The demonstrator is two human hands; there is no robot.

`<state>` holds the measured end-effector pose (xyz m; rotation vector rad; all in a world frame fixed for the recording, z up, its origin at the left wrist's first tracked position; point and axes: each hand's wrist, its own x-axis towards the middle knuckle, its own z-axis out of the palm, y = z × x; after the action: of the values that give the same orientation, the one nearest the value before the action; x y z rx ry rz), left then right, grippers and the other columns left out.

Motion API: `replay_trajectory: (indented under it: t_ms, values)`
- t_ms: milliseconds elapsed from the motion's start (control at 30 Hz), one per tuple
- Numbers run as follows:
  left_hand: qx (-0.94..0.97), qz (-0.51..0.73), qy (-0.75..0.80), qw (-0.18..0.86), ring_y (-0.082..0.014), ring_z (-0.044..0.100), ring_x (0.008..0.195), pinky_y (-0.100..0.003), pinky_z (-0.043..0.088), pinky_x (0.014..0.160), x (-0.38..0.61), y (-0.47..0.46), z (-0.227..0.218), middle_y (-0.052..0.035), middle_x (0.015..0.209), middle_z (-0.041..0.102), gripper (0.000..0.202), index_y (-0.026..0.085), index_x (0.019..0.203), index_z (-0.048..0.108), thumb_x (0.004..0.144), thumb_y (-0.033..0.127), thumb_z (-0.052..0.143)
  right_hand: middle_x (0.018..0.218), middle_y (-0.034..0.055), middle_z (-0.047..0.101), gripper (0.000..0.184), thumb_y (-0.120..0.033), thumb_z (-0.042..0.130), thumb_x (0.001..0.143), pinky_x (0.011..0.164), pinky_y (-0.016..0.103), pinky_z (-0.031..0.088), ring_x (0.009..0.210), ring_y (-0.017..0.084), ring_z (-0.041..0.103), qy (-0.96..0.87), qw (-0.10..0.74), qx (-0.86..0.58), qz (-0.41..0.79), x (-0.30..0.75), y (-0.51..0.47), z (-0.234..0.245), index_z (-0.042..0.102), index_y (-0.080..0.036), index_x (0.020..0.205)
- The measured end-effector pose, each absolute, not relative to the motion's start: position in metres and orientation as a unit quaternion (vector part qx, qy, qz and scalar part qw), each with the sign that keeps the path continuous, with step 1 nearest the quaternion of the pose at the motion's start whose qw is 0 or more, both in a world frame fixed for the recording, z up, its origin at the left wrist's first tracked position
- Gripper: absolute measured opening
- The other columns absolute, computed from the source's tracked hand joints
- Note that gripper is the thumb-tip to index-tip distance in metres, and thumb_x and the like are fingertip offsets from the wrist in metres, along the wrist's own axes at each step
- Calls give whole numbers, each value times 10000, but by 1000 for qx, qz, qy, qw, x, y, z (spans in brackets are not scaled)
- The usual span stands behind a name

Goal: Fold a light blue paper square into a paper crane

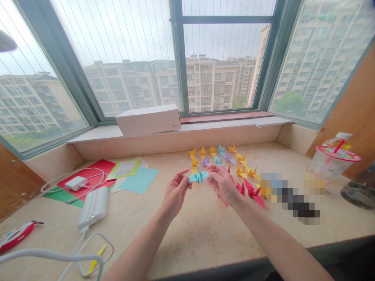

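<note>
A light blue paper crane (pixel 199 176) is held up between my two hands over the stone ledge. My left hand (pixel 177 192) pinches its left wing between thumb and fingers. On the other side, my right hand (pixel 223 182) pinches the right wing. Behind and to the right of my hands stand rows of folded paper cranes: several yellow cranes (pixel 212 151), a blue crane (pixel 222 151), purple cranes (pixel 230 157) and red cranes (pixel 254 193). My right hand and forearm hide part of the red ones.
At left lie sheets of coloured paper (pixel 140 178), a white charger (pixel 76 182), a power bank (pixel 93 207) with looping cables, and a red cutter (pixel 18 235). A white box (pixel 149 119) rests on the window sill. At right stands a plastic cup (pixel 331 164) with a straw.
</note>
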<state>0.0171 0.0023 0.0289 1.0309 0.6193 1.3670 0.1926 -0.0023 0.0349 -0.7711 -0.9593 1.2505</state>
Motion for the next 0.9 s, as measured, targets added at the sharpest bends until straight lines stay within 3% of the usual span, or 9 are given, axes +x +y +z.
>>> replay_trajectory:
  t_ms: [667,800,900]
  values:
    - [450,597,263,609,-85,567,614,-211,438,630,17,0,31,22,670,608,350,161,1045,683,743,305,784,634,-66,503,239,-260,726,701,561,237,369,544,99,452,-395,657,-313,560,194,1,30,564,-228,873]
    - [487,570,260,608,-115,581,606,-245,451,621,12,1,32,10,634,611,386,149,1132,648,835,391,685,614,-62,510,177,-224,727,680,545,226,353,536,86,439,-371,647,-310,590,198,4,30,612,-213,814]
    - [504,574,279,583,-130,579,622,-256,456,598,6,6,32,-3,658,599,408,140,1109,662,884,473,593,555,-66,472,155,-201,730,660,518,223,352,502,82,411,-348,593,-289,666,200,3,29,628,-196,777]
